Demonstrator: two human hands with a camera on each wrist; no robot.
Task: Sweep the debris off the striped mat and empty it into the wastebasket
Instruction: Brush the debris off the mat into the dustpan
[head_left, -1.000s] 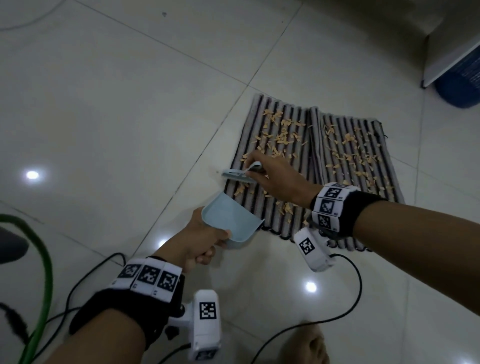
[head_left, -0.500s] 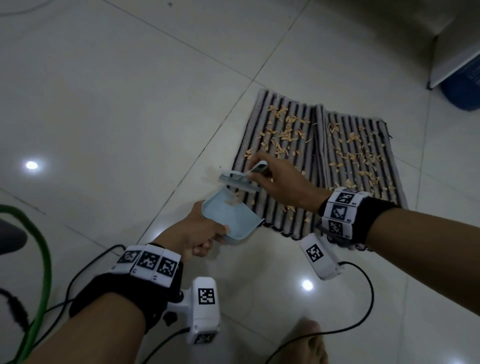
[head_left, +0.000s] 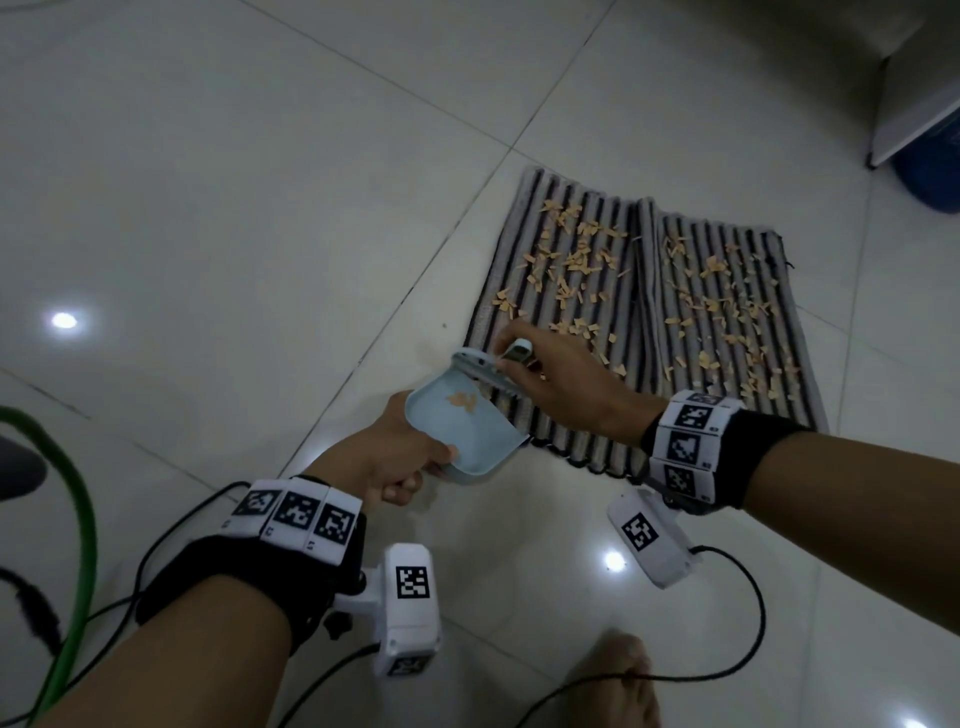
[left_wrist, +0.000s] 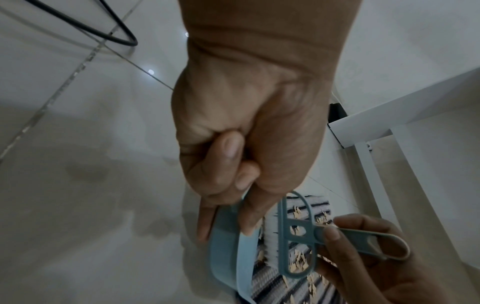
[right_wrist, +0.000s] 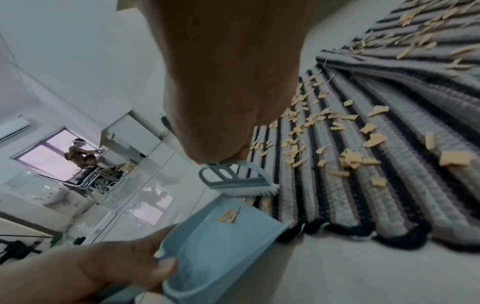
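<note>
Nearest, at lower centre of the head view, the left hand (head_left: 395, 457) has its fingers (left_wrist: 228, 148) curled tight round the handle of the pale blue dustpan (head_left: 462, 431), whose lip meets the near left corner of the striped mat (head_left: 566, 415). The pan looks like thin, stiff plastic, light enough to tip easily, so the handle is the right hold. A small heap of tan chips already lies inside it. Just beyond, the right hand (head_left: 561, 384) pinches the looped handle of the small brush (head_left: 485, 371), bristles at the pan's lip. Farther, toward the upper right, the debris (head_left: 576, 260) is scattered across both mat panels: dry, weightless flakes that will likely snag in the soft ribbed weave and flick away under hard strokes. A blue container (head_left: 930, 171), possibly the wastebasket, sits at the far right edge.
</note>
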